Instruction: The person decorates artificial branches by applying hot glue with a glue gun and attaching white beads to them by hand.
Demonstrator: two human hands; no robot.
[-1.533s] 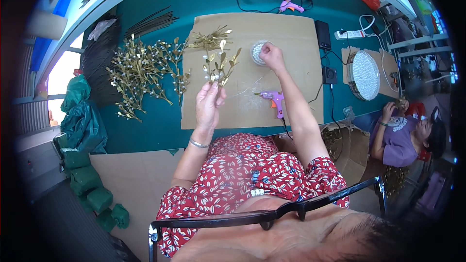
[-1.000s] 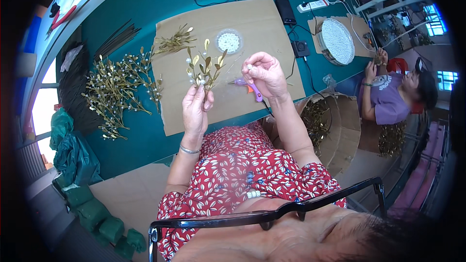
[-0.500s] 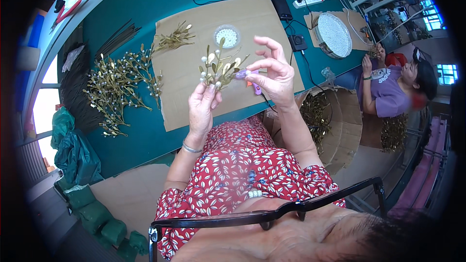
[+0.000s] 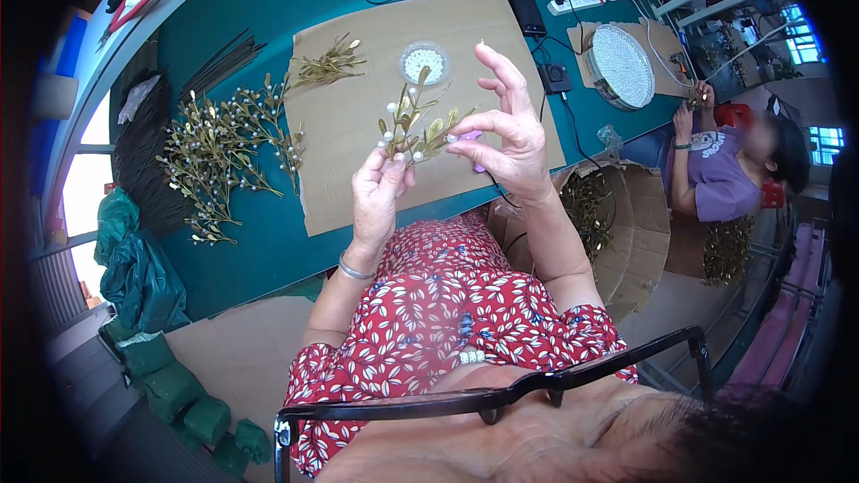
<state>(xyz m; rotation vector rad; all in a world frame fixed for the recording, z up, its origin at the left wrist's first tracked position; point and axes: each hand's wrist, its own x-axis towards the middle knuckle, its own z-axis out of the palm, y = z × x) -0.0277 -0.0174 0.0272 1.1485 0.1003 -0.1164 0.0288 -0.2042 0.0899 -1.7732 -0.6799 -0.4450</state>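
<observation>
Gripping a gold leafy sprig (image 4: 410, 128) in left hand (image 4: 377, 192), pinching a tiny white bead (image 4: 451, 138) beside it in right hand (image 4: 514, 145).

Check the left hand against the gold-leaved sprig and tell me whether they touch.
Touching. The head view shows it: the left hand pinches the gold-leaved sprig at its lower end, with no gap between them.

Free to pass over bare cardboard (image 4: 344, 121) left of the sprig (image 4: 407, 121), and between bead dish (image 4: 402, 61) and gold stems (image 4: 331, 63); hemmed in farther left by heaped branches (image 4: 215, 139), beneath the right hand (image 4: 506, 148) by a purple glue gun (image 4: 469, 135)
</observation>
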